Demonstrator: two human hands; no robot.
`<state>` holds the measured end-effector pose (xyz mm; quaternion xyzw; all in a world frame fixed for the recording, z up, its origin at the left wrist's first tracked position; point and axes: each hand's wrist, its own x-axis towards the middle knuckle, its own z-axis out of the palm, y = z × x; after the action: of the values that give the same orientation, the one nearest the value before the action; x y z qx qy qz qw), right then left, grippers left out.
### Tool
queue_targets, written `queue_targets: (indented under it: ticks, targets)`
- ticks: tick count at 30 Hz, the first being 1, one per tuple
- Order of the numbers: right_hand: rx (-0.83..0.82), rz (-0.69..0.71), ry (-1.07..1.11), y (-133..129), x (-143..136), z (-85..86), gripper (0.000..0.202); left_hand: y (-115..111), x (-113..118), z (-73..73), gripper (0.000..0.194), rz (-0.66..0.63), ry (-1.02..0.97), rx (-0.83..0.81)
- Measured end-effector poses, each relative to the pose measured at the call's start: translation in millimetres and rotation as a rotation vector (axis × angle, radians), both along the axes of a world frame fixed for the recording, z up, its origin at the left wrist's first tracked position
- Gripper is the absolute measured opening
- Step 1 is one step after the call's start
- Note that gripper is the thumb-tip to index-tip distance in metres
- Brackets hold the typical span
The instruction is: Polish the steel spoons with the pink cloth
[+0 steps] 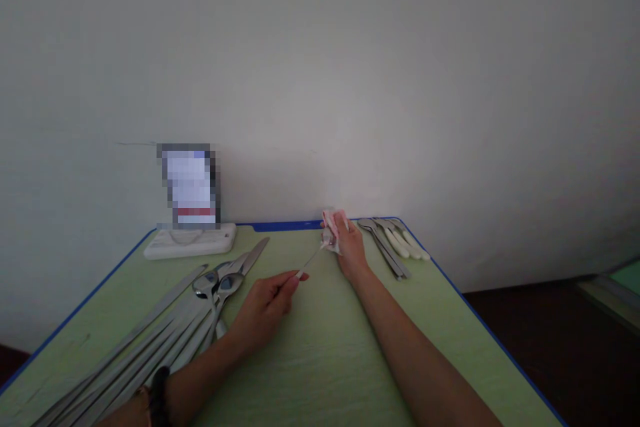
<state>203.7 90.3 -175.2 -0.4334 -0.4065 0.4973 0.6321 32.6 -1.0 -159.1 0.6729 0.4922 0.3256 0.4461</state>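
My left hand (273, 303) pinches the thin metal handle of a utensil (311, 259) over the middle of the green table. The utensil slants up to the right, and its far end meets a pink and white cloth (330, 230). My right hand (351, 245) is closed on that cloth, wrapped around the utensil's head, which is mostly hidden. Left of my left hand lies a spread pile of long knives (150, 340) and spoons (229, 283), partly under my left forearm. Beyond my right hand, metal spoons (383, 247) lie beside several white-handled utensils (400, 240).
A blurred phone (193, 187) stands on a white base (193, 241) at the back left. The green table (310, 353) has a blue edge and meets a grey wall (320, 80). Dark floor (540, 340) shows at the right.
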Motion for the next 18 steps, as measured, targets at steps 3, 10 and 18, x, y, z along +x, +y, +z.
queue_targets:
  ticks: [3,10,18]
  targets:
    - [-0.074,0.065,0.129,-2,-2,4.1,0.048,1,0,-1.7,0.058,0.013,-0.067,-0.044]
    - [-0.104,0.34,0.26,-10,-8,12.8,0.043,2,2,-3.4,0.05,-0.011,-0.114,-0.079]
    - [-0.11,0.325,0.26,-9,-10,11.5,0.041,1,4,-1.7,0.044,-0.022,-0.081,-0.098]
